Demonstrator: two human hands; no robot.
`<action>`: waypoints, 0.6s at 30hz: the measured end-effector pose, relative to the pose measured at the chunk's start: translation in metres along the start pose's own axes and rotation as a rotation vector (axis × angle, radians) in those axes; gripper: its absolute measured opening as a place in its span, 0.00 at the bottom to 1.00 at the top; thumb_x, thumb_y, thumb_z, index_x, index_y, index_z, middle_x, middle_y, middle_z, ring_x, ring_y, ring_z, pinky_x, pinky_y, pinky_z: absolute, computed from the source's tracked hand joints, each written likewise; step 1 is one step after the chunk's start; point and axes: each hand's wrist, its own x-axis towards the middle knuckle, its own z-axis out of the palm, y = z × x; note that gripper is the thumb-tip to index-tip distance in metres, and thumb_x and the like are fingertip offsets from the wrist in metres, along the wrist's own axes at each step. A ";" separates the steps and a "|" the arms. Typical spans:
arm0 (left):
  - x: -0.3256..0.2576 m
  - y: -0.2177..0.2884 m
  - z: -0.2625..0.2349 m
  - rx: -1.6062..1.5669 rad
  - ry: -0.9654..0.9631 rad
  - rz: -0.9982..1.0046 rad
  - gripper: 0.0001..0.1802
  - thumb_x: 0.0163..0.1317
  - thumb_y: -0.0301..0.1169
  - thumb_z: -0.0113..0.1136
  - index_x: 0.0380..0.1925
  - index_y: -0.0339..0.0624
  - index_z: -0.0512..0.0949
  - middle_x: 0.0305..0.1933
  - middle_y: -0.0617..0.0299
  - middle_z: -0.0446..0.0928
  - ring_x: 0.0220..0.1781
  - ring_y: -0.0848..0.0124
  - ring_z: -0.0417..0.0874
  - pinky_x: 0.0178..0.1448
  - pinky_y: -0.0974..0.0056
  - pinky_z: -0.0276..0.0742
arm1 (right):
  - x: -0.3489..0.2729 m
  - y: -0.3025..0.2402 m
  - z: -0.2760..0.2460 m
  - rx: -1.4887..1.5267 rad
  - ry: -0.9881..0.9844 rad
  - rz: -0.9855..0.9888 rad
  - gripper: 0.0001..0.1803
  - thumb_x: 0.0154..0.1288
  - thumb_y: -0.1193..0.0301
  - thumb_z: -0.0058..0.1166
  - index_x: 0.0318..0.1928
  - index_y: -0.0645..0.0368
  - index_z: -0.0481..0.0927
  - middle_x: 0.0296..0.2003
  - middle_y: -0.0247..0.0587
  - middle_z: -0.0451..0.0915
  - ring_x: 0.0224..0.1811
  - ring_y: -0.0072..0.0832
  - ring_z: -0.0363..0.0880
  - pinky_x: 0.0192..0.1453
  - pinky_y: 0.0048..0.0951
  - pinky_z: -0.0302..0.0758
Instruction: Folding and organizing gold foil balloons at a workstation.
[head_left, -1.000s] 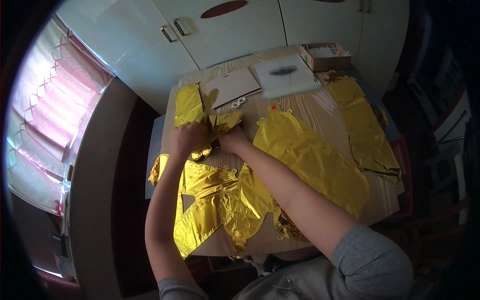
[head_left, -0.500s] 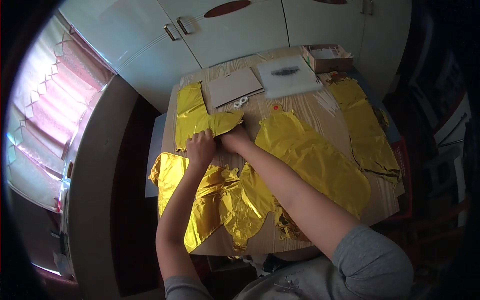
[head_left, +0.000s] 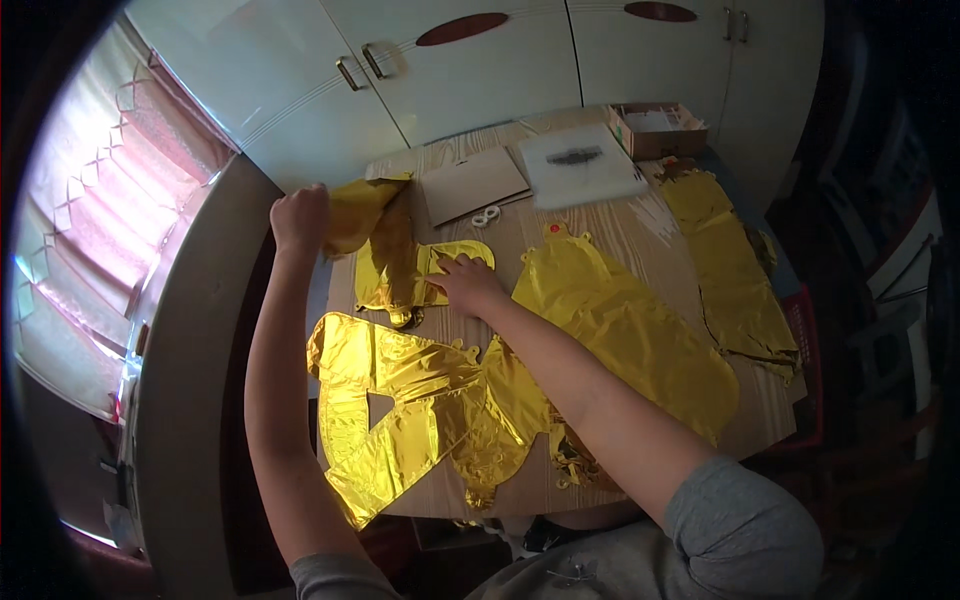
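Your left hand [head_left: 300,218] grips foil [head_left: 385,250] lifted past the table's [head_left: 640,235] left edge; your right hand [head_left: 468,285], fingers spread, presses it flat, bare wood just beyond

Cardboard box [head_left: 655,130] (open-topped), white cupboards [head_left: 470,70]

Looks like a room in a home. White cupboards [head_left: 480,70] with metal handles and oval brown insets run along the far wall. Pink pleated curtain [head_left: 110,230] on the left, daylight coming through. Small wooden table [head_left: 640,235] pushed up against the cupboards, covered in flat gold foil balloons [head_left: 410,400], plus a cardboard sheet [head_left: 472,183] and an open box [head_left: 655,130]. Domestic furniture, no work or shop fittings.
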 end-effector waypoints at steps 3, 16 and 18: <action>0.006 -0.008 -0.025 -0.066 -0.017 -0.105 0.07 0.58 0.31 0.50 0.26 0.48 0.78 0.26 0.54 0.82 0.28 0.56 0.86 0.34 0.55 0.81 | 0.002 0.001 0.002 0.006 0.004 -0.001 0.24 0.66 0.69 0.46 0.63 0.39 0.72 0.66 0.36 0.66 0.67 0.38 0.63 0.68 0.44 0.61; -0.072 0.078 -0.178 -0.348 0.152 0.157 0.09 0.50 0.29 0.60 0.16 0.46 0.71 0.18 0.64 0.76 0.23 0.68 0.82 0.24 0.64 0.75 | -0.025 -0.017 -0.031 0.707 0.377 -0.334 0.25 0.70 0.53 0.49 0.60 0.54 0.73 0.59 0.44 0.73 0.62 0.39 0.71 0.66 0.40 0.66; -0.083 0.084 -0.193 -0.399 0.198 0.127 0.07 0.50 0.29 0.60 0.19 0.45 0.71 0.19 0.64 0.74 0.22 0.67 0.81 0.24 0.63 0.75 | -0.050 -0.025 -0.051 1.247 0.188 -0.318 0.26 0.70 0.52 0.49 0.60 0.55 0.73 0.58 0.43 0.74 0.61 0.38 0.72 0.65 0.39 0.67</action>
